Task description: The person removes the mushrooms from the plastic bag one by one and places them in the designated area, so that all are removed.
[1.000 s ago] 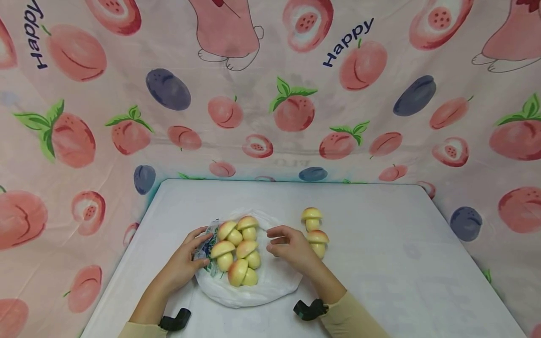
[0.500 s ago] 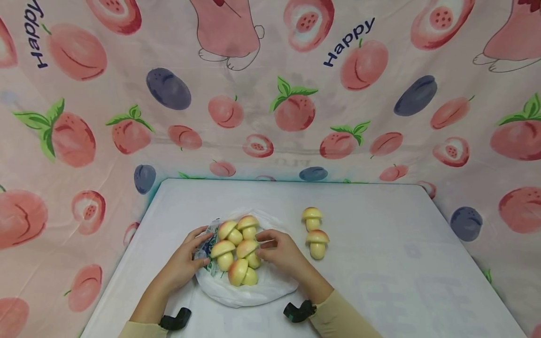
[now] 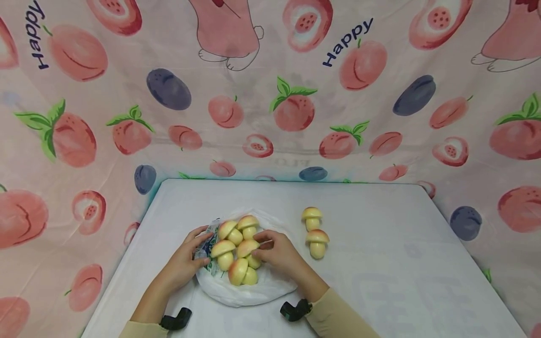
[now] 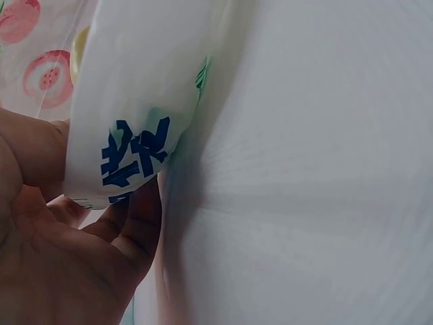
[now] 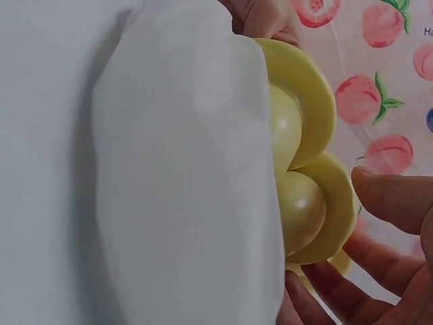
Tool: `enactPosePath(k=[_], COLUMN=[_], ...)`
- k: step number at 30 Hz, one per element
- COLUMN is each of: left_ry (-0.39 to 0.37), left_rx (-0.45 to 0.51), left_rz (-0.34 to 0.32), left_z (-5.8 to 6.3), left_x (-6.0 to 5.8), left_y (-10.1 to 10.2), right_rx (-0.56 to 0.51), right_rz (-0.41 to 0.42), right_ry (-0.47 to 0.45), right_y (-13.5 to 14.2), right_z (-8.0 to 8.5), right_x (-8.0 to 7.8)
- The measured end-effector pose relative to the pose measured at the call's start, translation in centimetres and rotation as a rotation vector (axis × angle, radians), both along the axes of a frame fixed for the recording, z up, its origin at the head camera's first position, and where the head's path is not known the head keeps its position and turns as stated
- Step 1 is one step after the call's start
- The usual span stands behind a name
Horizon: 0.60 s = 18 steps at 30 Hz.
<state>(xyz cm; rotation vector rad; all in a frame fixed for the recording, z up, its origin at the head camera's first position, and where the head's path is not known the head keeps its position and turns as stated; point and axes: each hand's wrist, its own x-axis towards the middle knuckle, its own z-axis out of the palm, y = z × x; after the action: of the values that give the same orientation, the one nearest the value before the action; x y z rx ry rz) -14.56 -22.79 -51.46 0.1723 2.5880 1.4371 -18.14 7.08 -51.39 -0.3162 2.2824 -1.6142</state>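
Several yellow toy mushrooms [image 3: 222,249] with orange-tinged caps lie together on a white plastic bag [image 3: 253,295] spread in a rounded shape. My left hand [image 3: 186,263] holds the bag's left edge, its thumb on one side and fingers on the other; blue print shows on the bag [image 4: 135,40] in the left wrist view. The right hand [image 3: 276,253] has thumb and fingers around the toy mushroom [image 3: 247,249] on the right of the group. In the right wrist view its fingers [image 5: 338,284] reach past the yellow cap, and its thumb is close to the cap edge.
Two more toy mushrooms, a rear one [image 3: 312,218] and a front one [image 3: 317,244], stand to the right of the bag on the white table [image 3: 401,281]. A fruit-printed cloth [image 3: 262,89] hangs behind and around the table. Black wrist cameras sit below both hands.
My right hand has moved left from beside the group onto the right-hand toy mushroom, closing its thumb in on the cap. The left hand stays at the bag's edge.
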Motion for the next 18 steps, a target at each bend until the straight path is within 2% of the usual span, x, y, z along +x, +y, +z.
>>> enactPosePath(k=[9, 18], left_ry=[0.012, 0.012], left_rx=[0.010, -0.006], left_rz=[-0.003, -0.001], left_z=[-0.15, -0.15], left_x=[-0.03, -0.09], left_y=[-0.04, -0.06], right_rx=[0.042, 0.040], right_rz=[-0.014, -0.013], right_ry=[0.010, 0.021], right_y=[-0.28, -0.44], right_z=[-0.08, -0.21], right_x=[0.11, 0.06])
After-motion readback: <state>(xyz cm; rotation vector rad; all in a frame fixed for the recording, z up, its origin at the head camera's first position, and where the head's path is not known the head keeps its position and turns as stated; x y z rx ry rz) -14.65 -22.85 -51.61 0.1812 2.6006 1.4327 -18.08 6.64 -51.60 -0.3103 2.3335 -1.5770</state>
